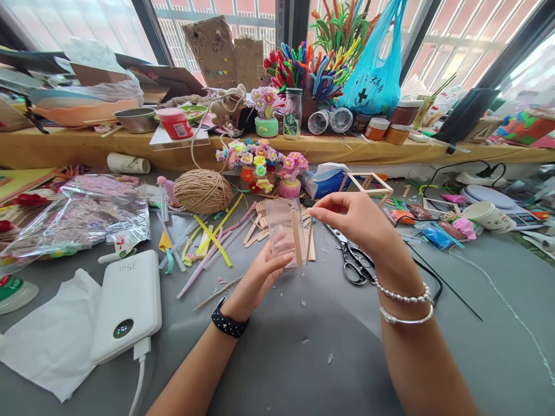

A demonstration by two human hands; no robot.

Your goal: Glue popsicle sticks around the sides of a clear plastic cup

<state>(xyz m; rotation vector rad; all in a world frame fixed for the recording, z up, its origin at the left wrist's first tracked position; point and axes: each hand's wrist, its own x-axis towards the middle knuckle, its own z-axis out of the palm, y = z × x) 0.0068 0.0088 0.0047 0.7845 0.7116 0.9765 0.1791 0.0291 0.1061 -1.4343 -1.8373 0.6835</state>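
Observation:
My left hand (260, 277) grips a clear plastic cup (284, 231) from below and holds it above the grey table (303, 346). A wooden craft stick (296, 237) lies upright against the cup's side. My right hand (355, 222) pinches another thin wooden stick (309, 242) by its top end, right beside the cup. More loose wooden sticks (260, 222) lie on the table behind the cup.
Scissors (353, 263) lie right of the cup. A twine ball (203, 191), pipe-cleaner flowers (260, 162), a white power bank (128, 303), a tissue (52, 341), a plastic bag (82, 214) and a wooden frame (368, 185) crowd the table. Jars and a blue bag (373, 69) line the sill.

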